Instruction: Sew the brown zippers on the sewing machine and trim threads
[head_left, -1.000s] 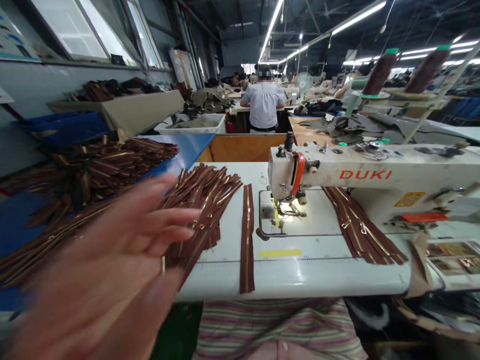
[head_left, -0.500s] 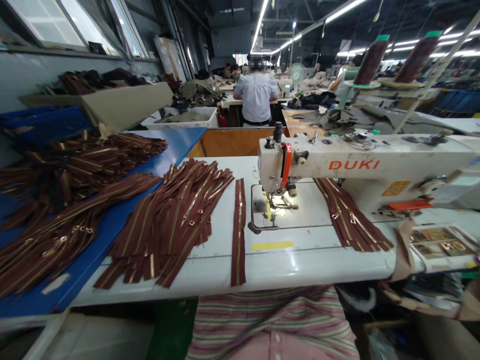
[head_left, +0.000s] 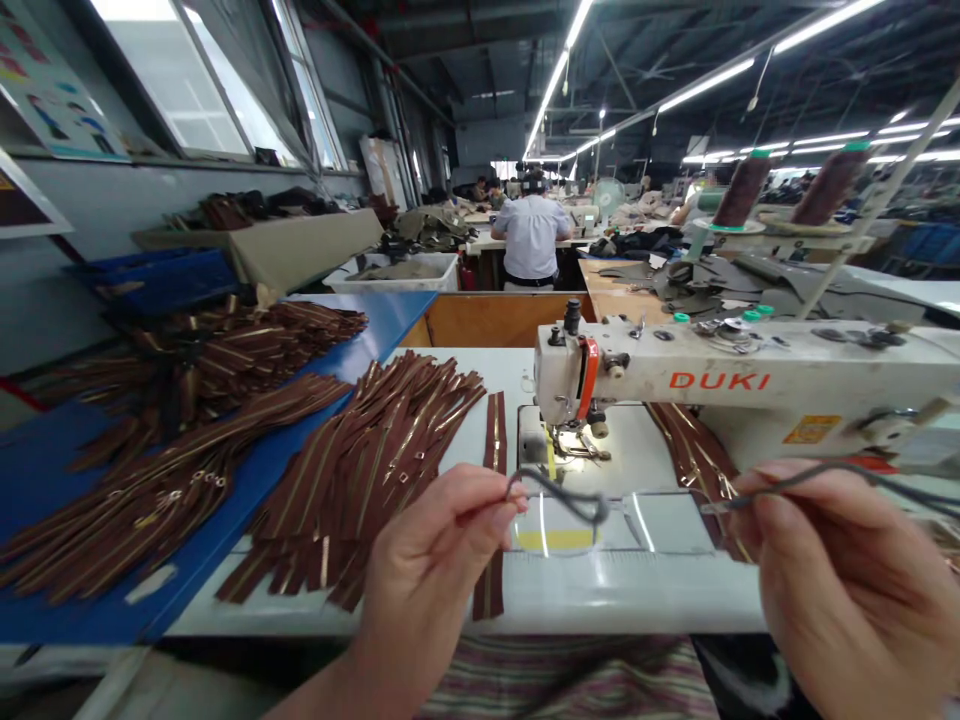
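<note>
A pair of eyeglasses with clear lenses and dark temple arms hangs in the air over the front of the white sewing table. My left hand pinches the glasses at their left side. At the right, my right hand has its thumb and fingers closed on the other temple arm. Behind my left hand lies a single brown zipper strip, partly covered by it. The white sewing machine stands just beyond the glasses.
Many brown zippers are heaped on the table's left part, more on the blue surface. Further zippers lie under the machine arm. A person sits ahead, back turned. Thread cones stand at the right.
Both hands have come into view, holding the glasses between them. The camera view has tilted up, so the table and machine sit lower and slightly further right.
</note>
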